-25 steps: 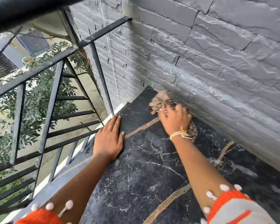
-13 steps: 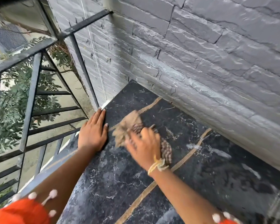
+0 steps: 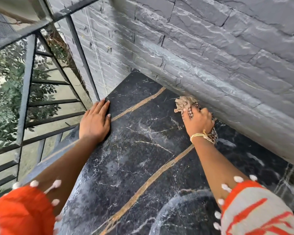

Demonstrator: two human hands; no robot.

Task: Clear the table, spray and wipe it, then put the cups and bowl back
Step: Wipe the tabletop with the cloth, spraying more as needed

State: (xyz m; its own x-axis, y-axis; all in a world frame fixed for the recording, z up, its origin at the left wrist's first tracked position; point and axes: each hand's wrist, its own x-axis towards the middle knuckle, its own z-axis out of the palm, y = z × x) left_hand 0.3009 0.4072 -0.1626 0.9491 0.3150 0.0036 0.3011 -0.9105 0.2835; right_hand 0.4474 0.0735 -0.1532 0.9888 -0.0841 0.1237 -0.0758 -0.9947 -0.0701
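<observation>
From my end, the cloth point(image 3: 185, 103) has swung back out to the far right of the table point(image 3: 143, 163), bunched against the foot of the grey stone wall point(image 3: 210, 53) — half a second ago it was near the middle, just beside my left hand, and a second ago it was up by the wall too. So I read this as back-and-forth wiping strokes, now working the seam where the dark marble meets the wall. My right hand point(image 3: 198, 122) lies on top of the cloth, fingers curled into it and pressing it down; part of the cloth trails out behind the wrist. My left hand point(image 3: 94, 122) has barely shifted — it rests flat, fingers straight, on the table's left edge next to the railing point(image 3: 25, 92), holding nothing, bracing me. The surface shows wet streaks near the wall. No cups or bowl are in view, so the clearing looks done and the putting back is yet to come
</observation>
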